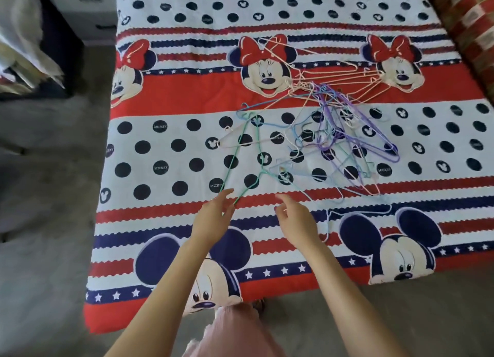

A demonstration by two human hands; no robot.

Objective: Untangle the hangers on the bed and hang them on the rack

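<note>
A tangle of thin wire hangers (328, 132) in purple, blue, peach, white and green lies on the bed (165, 148), right of its middle. A green hanger (235, 156) stretches from the pile toward me. My left hand (213, 217) reaches over the near part of the bed, its fingertips at the green hanger's near corner, fingers fairly straight; a firm hold is not visible. My right hand (296, 220) hovers beside it with fingers loosely curled and nothing in it. No rack is in view.
The bed carries a red, white and navy cartoon-mouse cover. Grey floor (48, 196) runs along the left side. A dark drawer unit (88, 11) and hanging cloth (24, 43) stand at the upper left. A red checked cushion (470, 22) sits at the upper right.
</note>
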